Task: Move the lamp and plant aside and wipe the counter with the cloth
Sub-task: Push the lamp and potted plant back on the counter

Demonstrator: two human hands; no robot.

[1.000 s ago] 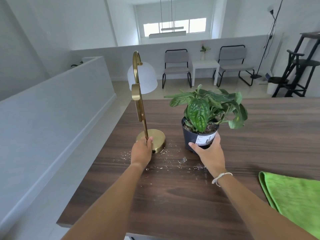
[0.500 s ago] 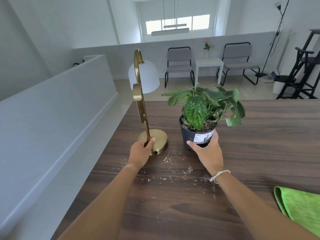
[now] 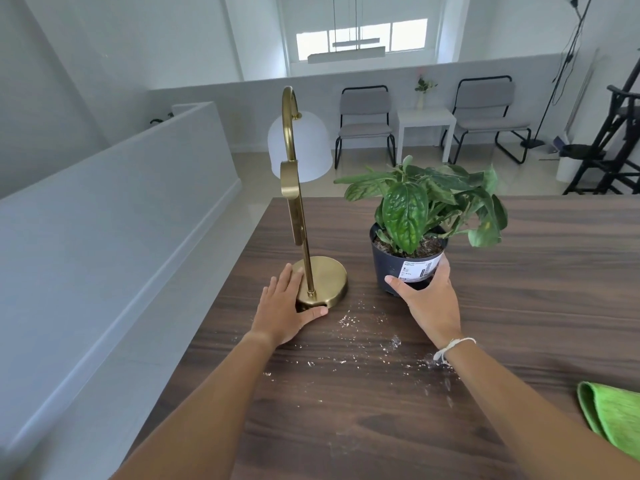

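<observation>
My left hand (image 3: 287,306) lies open against the lamp (image 3: 320,282) base; my right hand (image 3: 427,299) grips the plant (image 3: 408,268) pot. Next, I think, push both far before taking the cloth (image 3: 613,417).

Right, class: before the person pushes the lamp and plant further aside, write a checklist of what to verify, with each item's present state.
1. Left hand on lamp base: ok, fingers lie open against it, not clamped.
2. Right hand on pot: ok, it cups the near side.
3. Lamp upright: ok.
4. Counter bare behind both: ok.
5. Cloth within reach: ok, at the right edge.
6. Crumbs cleared: not ok, not yet wiped.
</observation>
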